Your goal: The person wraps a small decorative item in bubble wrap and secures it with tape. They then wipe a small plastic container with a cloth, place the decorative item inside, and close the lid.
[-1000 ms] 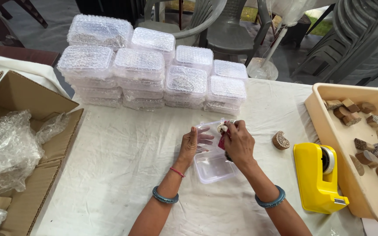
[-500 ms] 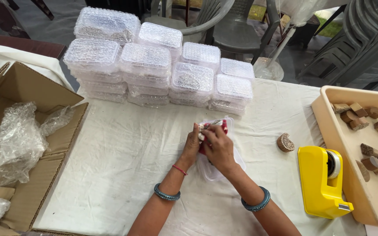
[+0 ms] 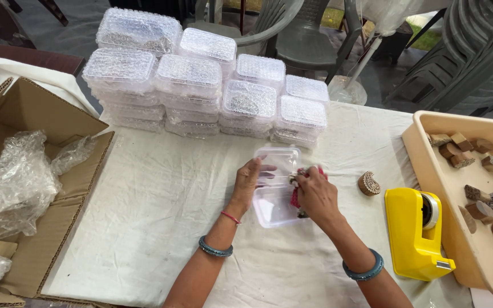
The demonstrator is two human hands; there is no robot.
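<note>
Your right hand (image 3: 315, 197) is pinching a small red and pale bundle (image 3: 302, 178), fingers closing tight around it, and most of that bundle is hiding under your knuckles, so its make is hard to tell. Your left hand (image 3: 250, 178) is lying flat with fingers spread on the clear plastic box (image 3: 274, 206), pressing on its hinged lid, which is lying open towards the far edge. The box is sitting mid-worktop, thin-walled, glossy, round-cornered; what is lying inside it is hard to make out.

The white cloth on the worktop (image 3: 161, 211) is looking creased. Along the far edge, stacks of lidded clear boxes (image 3: 201, 91) are showing bubble-textured fill. Just right of your hand a carved wooden block (image 3: 369, 183), teardrop-shaped, is lying alone. Beyond it a yellow tape dispenser (image 3: 417, 231) is standing beside a beige tray (image 3: 429, 165) of more wooden blocks, cut off at the right edge. At the left edge a cardboard carton (image 3: 35, 114) is holding crumpled bubble wrap (image 3: 18, 182), partly out of frame.
</note>
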